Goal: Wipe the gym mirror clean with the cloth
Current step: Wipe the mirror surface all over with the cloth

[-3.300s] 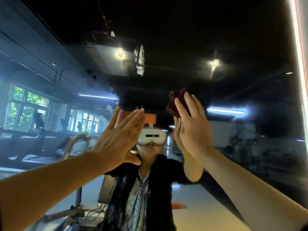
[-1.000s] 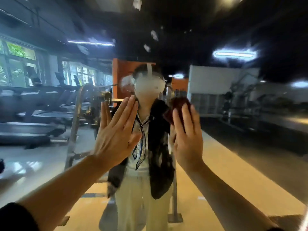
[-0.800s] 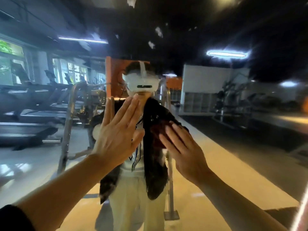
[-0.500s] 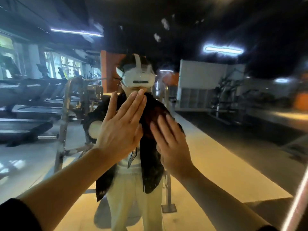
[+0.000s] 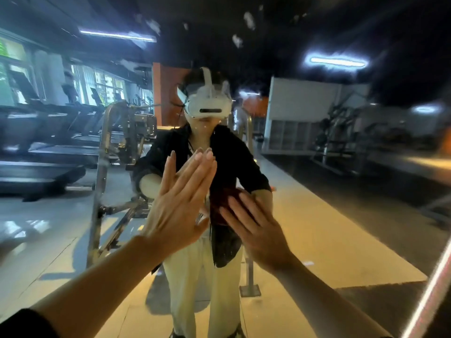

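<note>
Right hand: fingers spread, pressing dark red cloth flat on mirror; has swept lower, just right of left hand, itself flat, fingers straight. Wiping continues downward.

Dim overall, with a black ceiling. Cool blue daylight enters from windows at nine o'clock; tube lights at one and eleven o'clock flare into smeared halos. The floor glows warm yellow. Edges bend and blur, especially at three o'clock. White smudges fleck the mirror at twelve o'clock.
</note>
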